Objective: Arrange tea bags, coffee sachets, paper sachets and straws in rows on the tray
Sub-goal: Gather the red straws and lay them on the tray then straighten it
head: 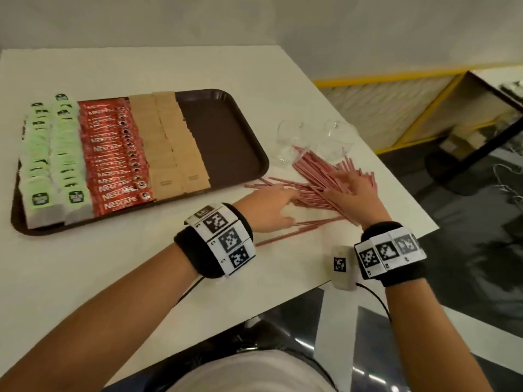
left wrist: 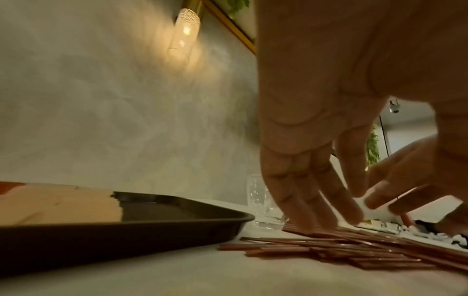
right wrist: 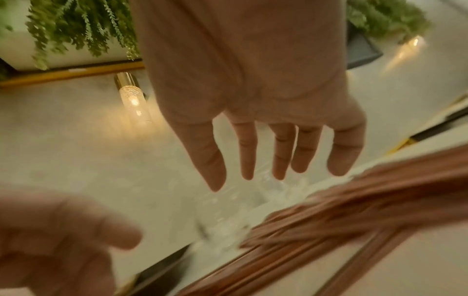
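1. Brown plastic is what we meet first: the tray point(head: 243, 154) fills the left half of the head view, lying on the white table point(head: 113, 264).
2. At its far left we see two rows of green tea bags point(head: 53, 154), overlapping like shingles.
3. Next to them runs a row of red Nescafe coffee sachets point(head: 113, 154).
4. Right of those lie two rows of tan paper sachets point(head: 169, 142); the tray's right end is bare brown.
5. Past the tray's right rim, in mid frame, pink straws point(head: 317, 176) lie fanned on the table, none on the tray.
6. Our left hand point(head: 268, 205) rests on the near left part of the pile, fingers straight and close together, tips pressing straws flat in the left wrist view; we see nothing pinched.
7. Our right hand point(head: 353, 190) lies over the pile's right part, fingers spread and straight, holding nothing.
8. Two clear glasses point(head: 314, 140) stand behind the straws, toward the upper right.
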A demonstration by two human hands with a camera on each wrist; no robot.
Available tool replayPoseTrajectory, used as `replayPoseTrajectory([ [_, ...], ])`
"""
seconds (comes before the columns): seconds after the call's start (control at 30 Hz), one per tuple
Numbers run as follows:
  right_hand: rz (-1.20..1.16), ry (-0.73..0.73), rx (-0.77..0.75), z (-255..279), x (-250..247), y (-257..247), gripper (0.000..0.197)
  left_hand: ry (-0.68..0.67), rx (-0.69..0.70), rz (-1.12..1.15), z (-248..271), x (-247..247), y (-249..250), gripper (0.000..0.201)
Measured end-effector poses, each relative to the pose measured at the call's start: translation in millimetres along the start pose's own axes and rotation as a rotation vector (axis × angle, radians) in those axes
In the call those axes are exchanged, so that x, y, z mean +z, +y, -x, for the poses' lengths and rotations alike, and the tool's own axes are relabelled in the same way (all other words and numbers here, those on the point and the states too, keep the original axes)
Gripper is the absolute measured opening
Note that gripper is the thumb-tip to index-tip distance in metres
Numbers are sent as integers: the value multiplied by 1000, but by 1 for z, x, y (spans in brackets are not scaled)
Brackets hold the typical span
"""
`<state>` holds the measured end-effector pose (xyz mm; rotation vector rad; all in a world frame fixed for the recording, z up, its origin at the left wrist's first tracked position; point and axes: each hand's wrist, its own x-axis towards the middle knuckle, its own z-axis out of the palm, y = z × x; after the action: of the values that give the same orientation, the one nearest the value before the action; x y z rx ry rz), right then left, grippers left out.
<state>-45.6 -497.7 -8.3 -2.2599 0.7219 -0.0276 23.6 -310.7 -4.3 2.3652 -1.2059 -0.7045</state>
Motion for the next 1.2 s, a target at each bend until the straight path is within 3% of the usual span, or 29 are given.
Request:
replayPoseTrajectory([
  [0.07,127,49,106,-14,-23,19,65,-1,-32,-91,-19,1,8,64],
  [0.13,173,6,182,-26,-38,33,84,-4,-55,-150,-37,1,17,71],
  [0.27,255,-124,187,-46,-41,44,115,-19,-82,-232,-71,1,34,84],
  [0.33,355,-152,187,-50,-39,41,119,-27,-101,-251,-85,2,40,89],
  [0.63,384,-207,151,-48,-27,27,94,-53,-179,-217,-121,12,47,88],
  [0.77,292,-253,148,-55,-24,26,100,-34,-184,-194,-124,9,43,84],
  [0.9,192,-254,138,-59,-26,27,71,-19,-183,-153,-123,5,40,84],
  [1.07,-6,-235,148,-62,-31,32,53,109,-136,-100,-115,2,43,78],
  [1.2,-133,-222,164,-65,-30,32,45,223,-65,-52,-106,4,52,58],
])
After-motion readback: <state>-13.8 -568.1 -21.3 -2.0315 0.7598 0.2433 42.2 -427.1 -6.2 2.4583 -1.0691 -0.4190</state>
